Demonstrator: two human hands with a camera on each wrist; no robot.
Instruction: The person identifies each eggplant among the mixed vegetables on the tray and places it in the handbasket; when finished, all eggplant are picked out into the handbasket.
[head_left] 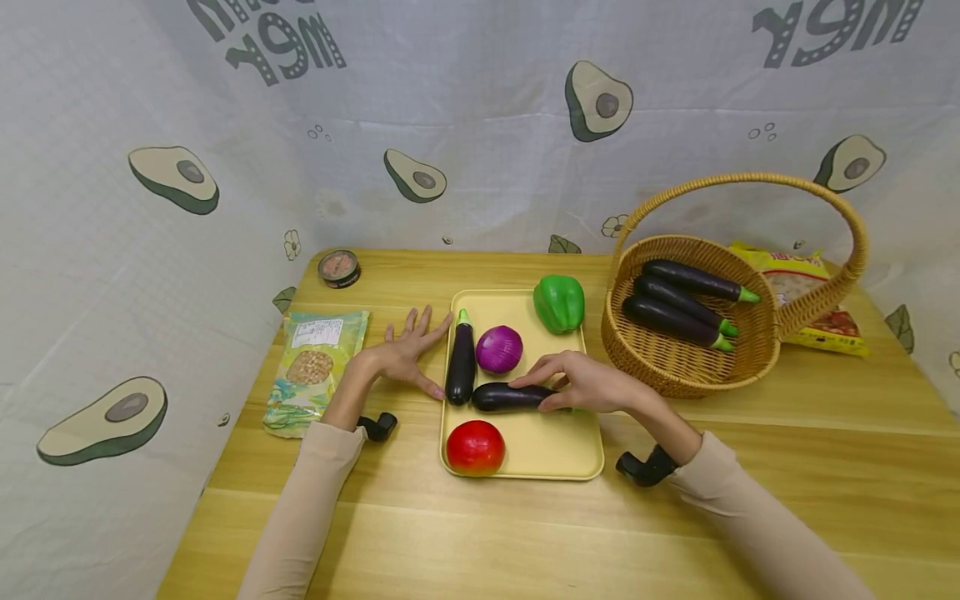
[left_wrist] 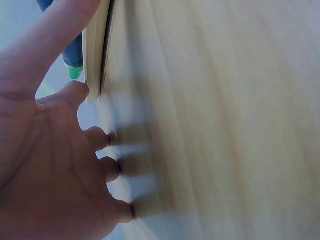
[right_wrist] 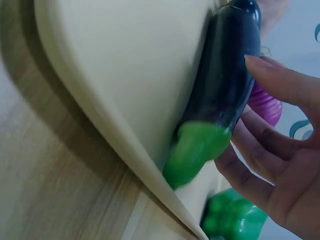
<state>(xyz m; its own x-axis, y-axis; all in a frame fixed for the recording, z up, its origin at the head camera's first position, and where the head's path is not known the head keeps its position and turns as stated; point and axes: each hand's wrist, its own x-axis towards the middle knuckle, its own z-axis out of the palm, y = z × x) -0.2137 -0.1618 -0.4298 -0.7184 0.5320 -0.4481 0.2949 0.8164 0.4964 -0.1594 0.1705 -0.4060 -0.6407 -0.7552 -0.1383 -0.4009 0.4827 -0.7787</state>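
Observation:
On a pale yellow tray (head_left: pixel 536 454), one eggplant (head_left: pixel 461 367) stands lengthwise along the left side. A second eggplant (head_left: pixel 504 397) lies crosswise at the middle, and my right hand (head_left: pixel 581 382) holds it near its green stem end, thumb on one side and fingers on the other. My left hand (head_left: pixel 405 357) is spread at the tray's left edge, with thumb and index finger at the rim and the other fingertips on the table in the left wrist view. Also on the tray are a purple onion (head_left: pixel 499 349), a green bell pepper (head_left: pixel 559 304) and a round red fruit (head_left: pixel 476 447).
Right of the tray stands a wicker basket (head_left: pixel 686 379) with a tall handle and three eggplants (head_left: pixel 678 304) inside. Behind it lies a yellow food bag (head_left: pixel 828 329). At left are a green and yellow food pouch (head_left: pixel 311 375) and a small round tin (head_left: pixel 339 268).

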